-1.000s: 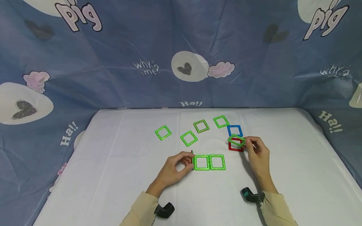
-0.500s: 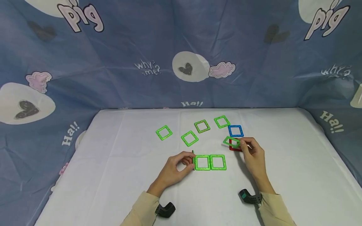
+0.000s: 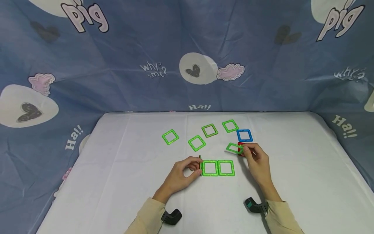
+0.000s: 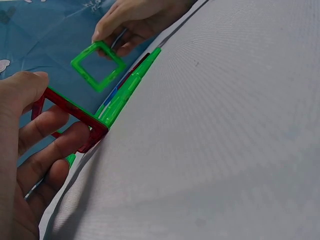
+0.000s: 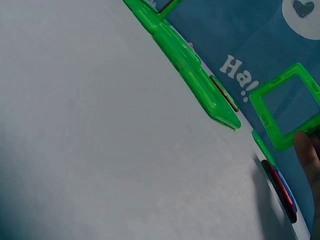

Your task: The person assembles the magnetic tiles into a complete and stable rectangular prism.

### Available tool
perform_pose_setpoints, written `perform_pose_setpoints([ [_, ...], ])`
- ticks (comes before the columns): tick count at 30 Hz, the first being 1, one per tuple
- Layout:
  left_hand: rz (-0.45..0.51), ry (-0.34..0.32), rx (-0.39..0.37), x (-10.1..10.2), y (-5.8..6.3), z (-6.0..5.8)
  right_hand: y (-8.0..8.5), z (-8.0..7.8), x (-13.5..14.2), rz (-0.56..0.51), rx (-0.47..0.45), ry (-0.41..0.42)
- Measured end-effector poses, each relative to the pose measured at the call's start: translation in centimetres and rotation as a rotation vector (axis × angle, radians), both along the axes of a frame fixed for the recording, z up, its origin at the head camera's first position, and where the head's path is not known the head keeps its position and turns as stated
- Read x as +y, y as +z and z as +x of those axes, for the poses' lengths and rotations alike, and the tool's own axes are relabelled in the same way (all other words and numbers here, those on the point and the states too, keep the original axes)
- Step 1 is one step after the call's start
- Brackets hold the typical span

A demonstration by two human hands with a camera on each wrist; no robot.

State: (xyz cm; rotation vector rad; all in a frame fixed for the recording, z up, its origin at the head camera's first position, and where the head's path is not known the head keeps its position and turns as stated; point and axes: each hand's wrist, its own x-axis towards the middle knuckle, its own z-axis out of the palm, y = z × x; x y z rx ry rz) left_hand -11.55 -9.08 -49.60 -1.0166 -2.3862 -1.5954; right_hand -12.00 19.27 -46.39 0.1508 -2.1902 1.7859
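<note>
My left hand (image 3: 181, 174) pinches a red square magnetic tile (image 4: 77, 112) that stands upright, a green edge showing along it. This upright piece meets the left end of two green square tiles, the nearer one (image 3: 210, 174) and the farther one (image 3: 226, 175), which lie flat side by side. Between thumb and fingers, my right hand (image 3: 258, 162) holds another green square tile (image 5: 266, 124), tilted and raised above the table. Below that hand lies a flat red tile (image 3: 240, 144), partly hidden by the hand and the held tile.
Behind the hands lie several loose green tiles, one at the left (image 3: 165, 140), another nearer the middle (image 3: 192, 146). A blue tile (image 3: 245, 140) lies just behind the flat red one. The white table (image 3: 117, 182) ends at a blue printed cloth (image 3: 131, 91).
My right hand has moved left and slightly down with the green tile, uncovering more of the blue tile. My left hand keeps its hold on the upright piece, with little visible movement.
</note>
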Motion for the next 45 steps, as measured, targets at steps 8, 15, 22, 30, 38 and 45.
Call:
perform_pose_setpoints([
  [8,-0.009,0.008,-0.012,-0.1,0.0,0.0,0.0,0.1,-0.6,0.015,0.014,0.035],
  [15,-0.012,0.005,-0.005,0.0,-0.1,0.0,0.1,0.2,-0.9,0.019,0.042,0.04],
  [22,-0.02,0.003,-0.009,0.1,-0.1,-0.2,0.0,0.2,-1.3,0.03,0.064,0.073],
  [30,-0.021,0.006,-0.014,0.0,0.0,0.0,0.0,0.4,-1.9,0.054,0.057,0.077],
  [38,-0.016,0.008,-0.014,0.0,-0.1,0.0,-0.5,0.3,-2.3,0.019,0.094,0.115],
  [45,-0.017,0.006,-0.007,0.0,-0.1,0.0,0.0,0.5,-2.6,0.073,0.068,0.107],
])
